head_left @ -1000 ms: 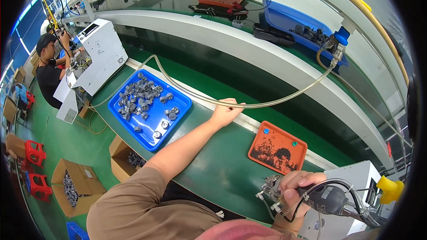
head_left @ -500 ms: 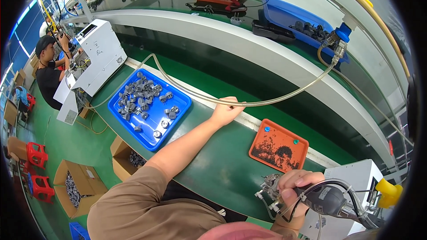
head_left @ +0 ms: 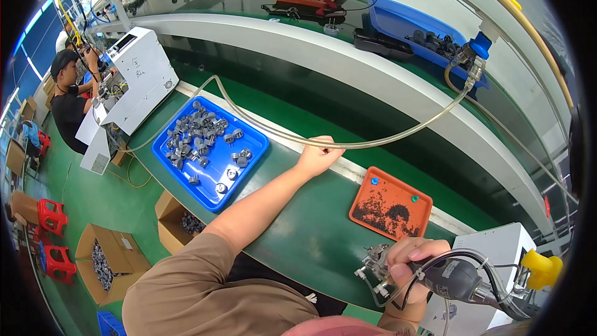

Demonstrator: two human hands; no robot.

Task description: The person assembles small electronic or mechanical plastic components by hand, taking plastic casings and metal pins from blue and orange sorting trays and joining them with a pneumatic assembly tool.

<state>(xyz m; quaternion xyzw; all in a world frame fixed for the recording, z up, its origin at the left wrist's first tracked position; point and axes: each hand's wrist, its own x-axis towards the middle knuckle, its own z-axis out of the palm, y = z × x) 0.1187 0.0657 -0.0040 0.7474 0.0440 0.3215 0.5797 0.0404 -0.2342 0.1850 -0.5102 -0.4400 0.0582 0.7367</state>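
Note:
My left hand (head_left: 318,158) rests at the far edge of the green bench, its fingers curled down. A clear hose (head_left: 373,144) crosses over the fingertips, and what they grip is hidden. At the lower right my right hand (head_left: 410,261) wraps round a powered screwdriver (head_left: 451,277) with a dark grey body. Its metal head (head_left: 377,262), fitted with thin tubes, points left over the bench edge. Just beyond it lies an orange tray (head_left: 407,196) of small black screws. A blue tray (head_left: 212,173) to the left of my forearm holds many grey plug-like parts.
White machines stand at the left (head_left: 140,78) and lower right (head_left: 491,239). Behind the bench runs a green conveyor, with a raised shelf carrying another blue tray (head_left: 398,15). Cardboard boxes (head_left: 124,255) of parts sit on the floor, left. A co-worker (head_left: 68,109) works beyond the left machine.
My right hand and the screwdriver have shifted very slightly left. The left hand keeps its place at the bench's far edge.

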